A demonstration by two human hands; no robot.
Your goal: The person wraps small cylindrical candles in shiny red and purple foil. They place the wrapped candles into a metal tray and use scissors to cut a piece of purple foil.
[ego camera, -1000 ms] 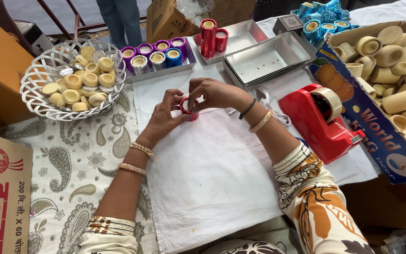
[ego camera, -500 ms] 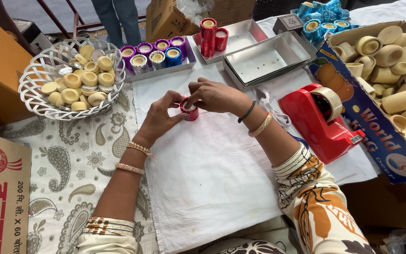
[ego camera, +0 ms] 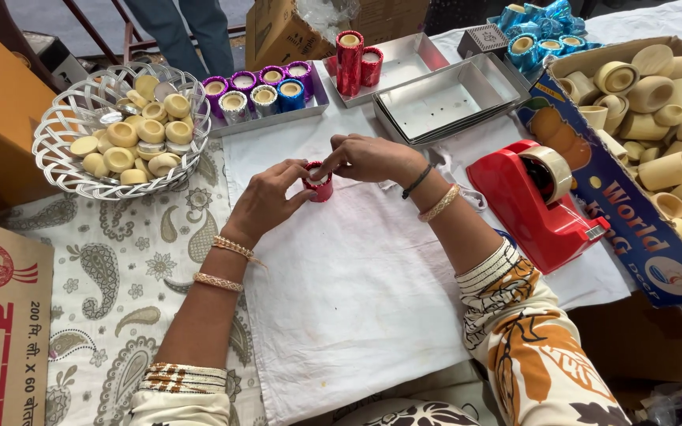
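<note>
Both of my hands hold one small cup wrapped in shiny red foil (ego camera: pixel 320 184) just above a white cloth (ego camera: pixel 357 292). My left hand (ego camera: pixel 266 199) grips it from the left with thumb and fingers. My right hand (ego camera: pixel 369 158) pinches its top rim from the right. Behind them, a flat metal tray (ego camera: pixel 317 101) carries several foil-wrapped cups in purple, silver and blue (ego camera: pixel 266 88). A second tray (ego camera: pixel 408 57) holds a stack of red-wrapped cups (ego camera: pixel 350 61).
A white woven basket (ego camera: pixel 61 162) of pale wax-filled cups sits at the left. A red tape dispenser (ego camera: pixel 542 201) stands to the right, beside a cardboard box of bare cups (ego camera: pixel 657 102). Stacked empty trays (ego camera: pixel 444 99) and blue-wrapped cups (ego camera: pixel 542 30) lie beyond. Someone's legs (ego camera: pixel 183 28) stand at the far edge.
The red cup has been turned slightly between my fingers and both hands have shifted a little; everything else is as before.
</note>
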